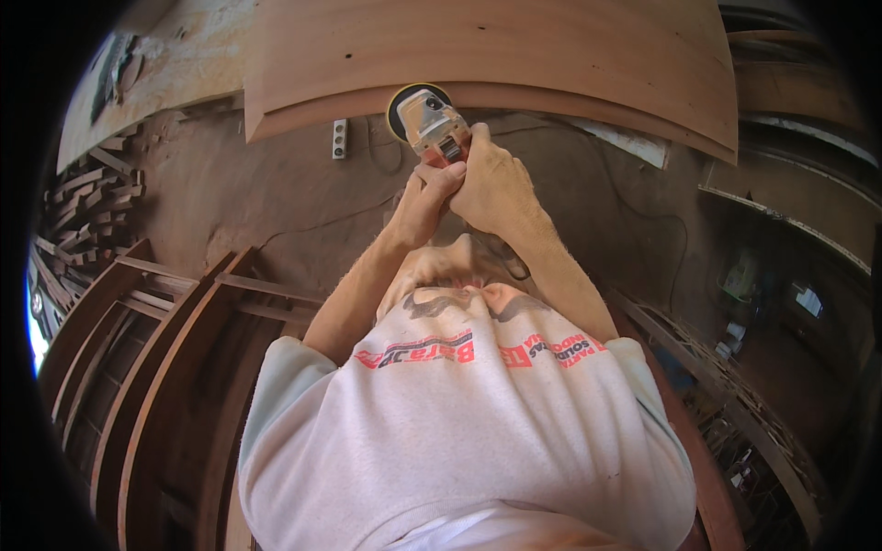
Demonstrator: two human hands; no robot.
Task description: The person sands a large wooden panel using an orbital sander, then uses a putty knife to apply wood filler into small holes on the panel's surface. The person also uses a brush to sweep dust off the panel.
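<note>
Both my hands hold an angle grinder (430, 118) with a dusty reddish body and a round, yellow-rimmed disc pad at its far end. My left hand (425, 195) is closed round the rear of the body, its thumb lying along the near end. Beside it, my right hand (491, 184) wraps the right side of the tool, fingers partly hidden beneath. The disc sits at the near edge of a large wooden panel (496, 46), over its bevelled border; whether it presses on the wood I cannot tell.
A white power strip (340, 139) lies on the floor left of the grinder, with cables nearby. Wooden frames (175, 367) stand at the left, below a pile of wood offcuts (92, 202). Another pale board (156, 69) is at far left; stacked boards (799, 165) line the right.
</note>
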